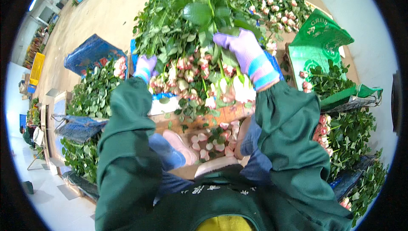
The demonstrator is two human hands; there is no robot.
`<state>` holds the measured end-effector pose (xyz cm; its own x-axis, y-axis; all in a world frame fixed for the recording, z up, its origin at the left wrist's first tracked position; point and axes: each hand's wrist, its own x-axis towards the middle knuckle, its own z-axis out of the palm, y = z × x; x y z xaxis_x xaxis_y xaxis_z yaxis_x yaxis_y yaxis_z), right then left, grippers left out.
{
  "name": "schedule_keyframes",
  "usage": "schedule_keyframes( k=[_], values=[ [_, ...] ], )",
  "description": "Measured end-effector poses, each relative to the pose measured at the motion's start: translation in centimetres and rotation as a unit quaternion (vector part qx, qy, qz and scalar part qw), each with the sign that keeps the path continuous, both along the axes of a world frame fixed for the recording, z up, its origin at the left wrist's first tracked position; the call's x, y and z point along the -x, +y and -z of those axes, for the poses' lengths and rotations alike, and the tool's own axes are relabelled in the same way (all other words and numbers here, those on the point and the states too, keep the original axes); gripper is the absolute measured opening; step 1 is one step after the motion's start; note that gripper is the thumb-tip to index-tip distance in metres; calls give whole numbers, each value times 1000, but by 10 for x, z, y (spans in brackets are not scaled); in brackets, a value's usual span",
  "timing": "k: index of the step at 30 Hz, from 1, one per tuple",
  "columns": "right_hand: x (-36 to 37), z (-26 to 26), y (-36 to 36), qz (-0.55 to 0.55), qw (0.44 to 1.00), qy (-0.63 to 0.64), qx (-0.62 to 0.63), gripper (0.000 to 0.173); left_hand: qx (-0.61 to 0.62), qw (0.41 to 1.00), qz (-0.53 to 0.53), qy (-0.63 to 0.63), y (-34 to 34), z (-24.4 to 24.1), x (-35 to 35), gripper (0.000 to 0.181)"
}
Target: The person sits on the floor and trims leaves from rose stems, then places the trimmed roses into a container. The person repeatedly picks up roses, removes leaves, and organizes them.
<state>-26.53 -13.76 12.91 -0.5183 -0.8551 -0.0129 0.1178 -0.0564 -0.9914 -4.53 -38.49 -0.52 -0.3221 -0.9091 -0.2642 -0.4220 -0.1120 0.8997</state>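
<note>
A heap of leafy cut roses (pixel 169 23) lies before me, its pink and white blooms (pixel 188 68) towards me. My right hand (pixel 242 47), in a lilac knit glove with a blue-banded cuff, closes on a rose stem (pixel 211 4) whose large leaves rise close to the camera. Below that hand hang pale rose heads (pixel 240 87), blurred and overexposed. My left hand (pixel 146 66), gloved alike, rests at the heap's left edge beside the blooms. Its fingers are partly hidden, so its grip is unclear.
A wooden board edge (pixel 197 116) fronts the heap. Fallen petals (pixel 207 145) lie between my shoes. Roses with blue sheets (pixel 95 54) stand left; a green printed sheet (pixel 318 43) and more roses (pixel 350 138) stand right. Another person (pixel 28 135) is far left.
</note>
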Motion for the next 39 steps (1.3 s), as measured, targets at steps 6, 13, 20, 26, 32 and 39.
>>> schedule_keyframes(
  k=[6,13,20,26,32,39],
  values=[
    [15,1,13,56,994,0,-91,26,160,937,83,-299,31,73,49,79],
    [0,-3,5,17,980,85,-178,47,111,917,44,-379,24,65,57,85],
    [20,-4,10,50,993,2,-106,50,160,928,29,-335,7,25,63,42],
    [20,-7,4,121,992,-22,-30,43,28,983,-62,173,-31,-50,24,9],
    [4,-16,-8,138,990,-9,14,40,-172,913,118,351,29,-145,-16,21],
    [19,0,-56,137,901,366,-186,68,-241,834,175,465,112,-174,-30,27]
  ],
)
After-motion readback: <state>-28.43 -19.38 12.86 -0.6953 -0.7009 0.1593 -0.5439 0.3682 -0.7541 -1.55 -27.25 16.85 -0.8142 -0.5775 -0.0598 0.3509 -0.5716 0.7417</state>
